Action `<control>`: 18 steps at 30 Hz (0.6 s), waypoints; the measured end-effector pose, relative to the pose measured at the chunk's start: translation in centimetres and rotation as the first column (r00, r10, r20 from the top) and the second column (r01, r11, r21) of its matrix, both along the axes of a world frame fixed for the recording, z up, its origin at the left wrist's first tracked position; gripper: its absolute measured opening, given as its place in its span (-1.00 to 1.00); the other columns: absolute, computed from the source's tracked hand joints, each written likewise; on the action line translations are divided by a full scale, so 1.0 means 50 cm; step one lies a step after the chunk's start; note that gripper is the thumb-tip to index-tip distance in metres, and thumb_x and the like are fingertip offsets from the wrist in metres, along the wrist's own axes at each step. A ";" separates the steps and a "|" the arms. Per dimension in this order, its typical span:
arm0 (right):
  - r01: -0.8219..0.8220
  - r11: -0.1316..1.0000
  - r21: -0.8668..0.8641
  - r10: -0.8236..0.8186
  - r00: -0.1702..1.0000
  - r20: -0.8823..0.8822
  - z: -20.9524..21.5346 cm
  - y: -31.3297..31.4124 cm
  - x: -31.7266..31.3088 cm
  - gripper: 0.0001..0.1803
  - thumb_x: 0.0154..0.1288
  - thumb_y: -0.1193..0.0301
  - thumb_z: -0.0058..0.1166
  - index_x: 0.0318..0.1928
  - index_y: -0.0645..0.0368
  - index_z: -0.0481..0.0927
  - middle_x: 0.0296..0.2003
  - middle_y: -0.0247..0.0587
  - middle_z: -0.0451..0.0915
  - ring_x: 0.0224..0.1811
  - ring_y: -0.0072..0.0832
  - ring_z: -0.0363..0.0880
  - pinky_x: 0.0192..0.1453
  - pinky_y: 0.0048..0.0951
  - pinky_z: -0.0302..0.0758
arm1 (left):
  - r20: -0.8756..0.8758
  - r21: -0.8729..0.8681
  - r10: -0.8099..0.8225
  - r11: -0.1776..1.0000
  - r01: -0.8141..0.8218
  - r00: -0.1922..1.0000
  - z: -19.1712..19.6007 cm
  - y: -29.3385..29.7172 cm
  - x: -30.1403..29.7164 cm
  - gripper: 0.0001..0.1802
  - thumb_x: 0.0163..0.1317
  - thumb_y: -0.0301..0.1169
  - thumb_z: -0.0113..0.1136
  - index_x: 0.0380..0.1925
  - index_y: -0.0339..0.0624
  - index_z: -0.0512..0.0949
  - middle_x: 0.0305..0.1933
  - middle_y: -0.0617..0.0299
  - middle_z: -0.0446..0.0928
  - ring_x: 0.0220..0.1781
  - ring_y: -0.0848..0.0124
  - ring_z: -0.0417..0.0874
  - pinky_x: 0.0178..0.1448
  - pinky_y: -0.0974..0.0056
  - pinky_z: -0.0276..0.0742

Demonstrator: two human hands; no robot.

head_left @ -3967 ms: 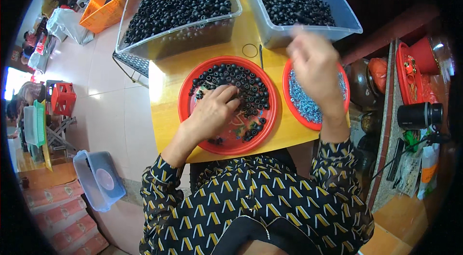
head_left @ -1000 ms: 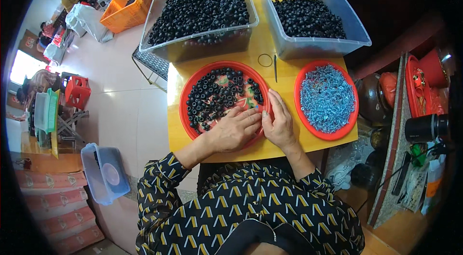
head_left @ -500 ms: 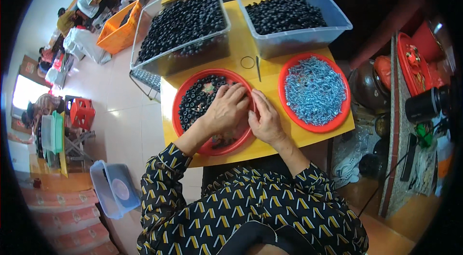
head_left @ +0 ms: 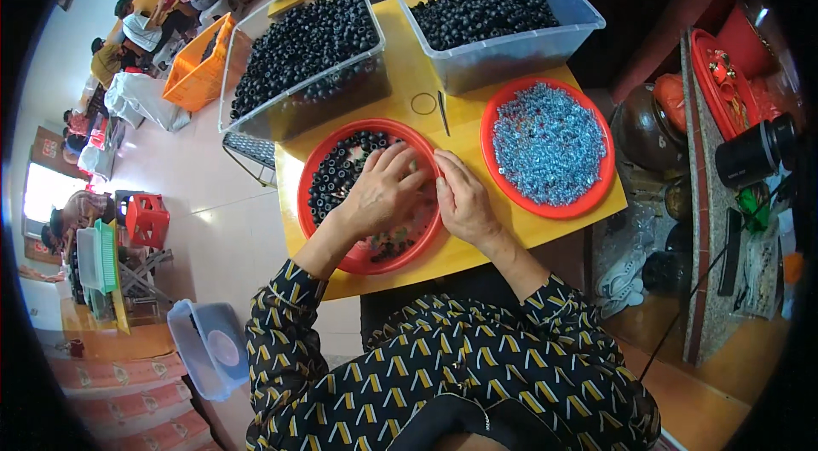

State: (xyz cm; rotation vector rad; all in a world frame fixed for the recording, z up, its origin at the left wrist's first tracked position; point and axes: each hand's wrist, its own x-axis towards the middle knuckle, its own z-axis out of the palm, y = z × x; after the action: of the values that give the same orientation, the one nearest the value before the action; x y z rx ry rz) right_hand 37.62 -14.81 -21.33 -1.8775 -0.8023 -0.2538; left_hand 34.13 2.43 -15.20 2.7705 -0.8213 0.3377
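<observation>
My left hand (head_left: pixel 381 198) reaches over a round red tray (head_left: pixel 304 228), its fingers bent down and its fingertips hidden from view. Small black ring-shaped parts (head_left: pixel 334 178) lie in that tray, mostly along its left and far sides. At the tray's right rim is my right hand (head_left: pixel 469 205), fingers curled and pressed together with the thumb. Whatever either hand pinches is too small or too covered to make out. Just right of my right hand, a second red tray (head_left: pixel 487 129) holds a heap of small silvery-blue metal pieces (head_left: pixel 550 144).
Two clear plastic bins, the left bin (head_left: pixel 298 101) and the right bin (head_left: pixel 511 63), stand behind the trays, heaped with black parts. A thin ring (head_left: pixel 423 103) and a dark stick (head_left: pixel 443 112) lie on the yellow table (head_left: pixel 388 114). A cluttered shelf (head_left: pixel 703 221) stands at right; people sit far left.
The whole view has shifted slightly. My left fingers have drawn a little away from my right hand, widening the gap between them. My right hand stays by the rim.
</observation>
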 end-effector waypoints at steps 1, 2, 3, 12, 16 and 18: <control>-0.007 1.000 0.023 0.007 1.000 0.000 0.000 0.001 -0.002 -0.59 0.17 0.56 -0.08 0.06 0.41 0.34 0.02 0.18 0.42 0.07 0.02 0.42 0.14 -0.18 0.37 | -0.004 -0.010 -0.004 1.000 0.004 1.000 -0.013 -0.002 0.002 -0.64 -0.03 -0.41 0.21 -0.14 -0.14 0.51 0.02 0.02 0.40 0.18 0.06 0.35 0.16 0.04 0.28; -0.015 0.999 0.046 0.014 1.000 0.001 0.000 0.004 -0.005 -0.61 0.19 0.55 -0.09 0.06 0.41 0.35 0.01 0.18 0.43 0.06 0.02 0.43 0.13 -0.19 0.38 | -0.002 -0.002 0.028 1.000 -0.028 1.000 -0.026 -0.002 0.001 -0.63 -0.03 -0.40 0.22 -0.14 -0.15 0.51 0.02 0.03 0.41 0.17 0.06 0.36 0.16 0.04 0.28; -0.013 0.998 0.066 0.013 1.000 0.008 0.000 0.003 -0.003 -0.63 0.22 0.55 -0.11 0.05 0.41 0.36 -0.01 0.17 0.44 0.04 0.02 0.44 0.12 -0.19 0.39 | 0.007 0.003 0.051 0.999 -0.051 0.999 -0.036 -0.005 0.004 -0.62 -0.04 -0.39 0.23 -0.13 -0.15 0.51 0.01 0.04 0.41 0.17 0.07 0.36 0.17 0.03 0.27; 0.001 0.997 0.072 -0.001 1.000 0.002 -0.003 -0.002 0.000 -0.63 0.17 0.58 -0.08 0.03 0.39 0.38 -0.01 0.16 0.45 0.06 -0.01 0.44 0.13 -0.23 0.40 | -0.113 -0.023 0.037 0.999 -0.040 0.993 -0.019 -0.019 -0.066 -0.66 0.08 -0.45 0.11 -0.08 -0.19 0.51 0.08 0.04 0.42 0.18 0.14 0.39 0.23 0.03 0.23; 0.009 0.997 0.074 -0.007 1.000 -0.026 -0.004 0.000 -0.003 -0.64 0.17 0.56 -0.07 0.01 0.38 0.40 -0.03 0.13 0.48 0.06 -0.04 0.46 0.13 -0.26 0.40 | -0.040 -0.045 0.012 0.999 -0.014 0.999 -0.032 -0.033 -0.085 -0.70 0.09 -0.42 0.09 -0.13 -0.20 0.53 0.05 0.07 0.47 0.20 0.18 0.40 0.28 0.03 0.19; 0.001 0.997 0.082 0.002 0.999 -0.040 -0.004 0.006 -0.007 -0.65 0.17 0.56 -0.06 0.00 0.38 0.41 -0.04 0.13 0.49 0.05 -0.04 0.47 0.12 -0.26 0.41 | -0.029 0.033 -0.022 0.999 0.023 0.999 -0.029 -0.011 -0.103 -0.71 0.07 -0.40 0.12 -0.17 -0.20 0.55 0.04 0.11 0.49 0.20 0.25 0.42 0.29 0.03 0.20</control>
State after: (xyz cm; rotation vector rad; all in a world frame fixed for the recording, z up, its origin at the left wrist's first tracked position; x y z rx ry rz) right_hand 37.28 -14.53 -21.52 -1.8000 -0.7540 -0.2443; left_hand 28.97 1.86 -16.63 2.7878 -0.8590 0.2825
